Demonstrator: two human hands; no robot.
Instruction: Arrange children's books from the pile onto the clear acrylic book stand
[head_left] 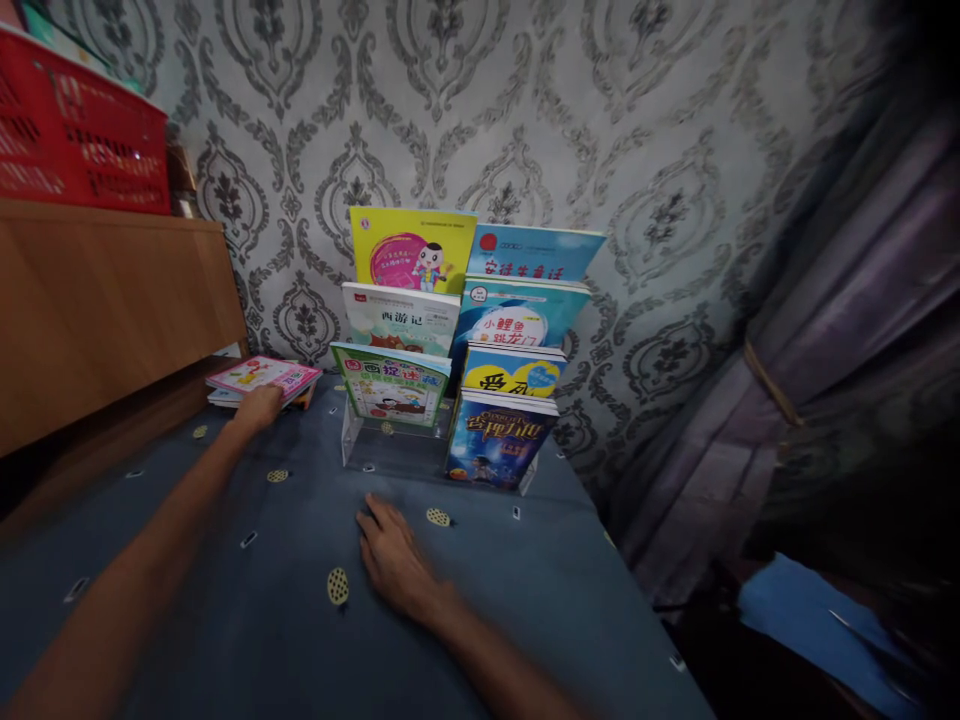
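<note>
My left hand (259,407) reaches out to a small stack of books with a pink cover (264,377) lying flat at the far left of the table; its fingers close on the stack's near edge. My right hand (394,560) rests palm down on the blue patterned tablecloth (225,580), fingers stretched out, holding nothing. Just beyond it stands a clear acrylic tiered rack (360,448) holding several children's books upright, among them a green one (391,385) at front left and a dark blue one (499,440) at front right.
A wooden cabinet (97,300) stands on the left with a red plastic basket (79,135) on top. Grey patterned wallpaper is behind the rack. A dark curtain (825,350) hangs on the right past the table's edge, with a blue object (817,620) below it.
</note>
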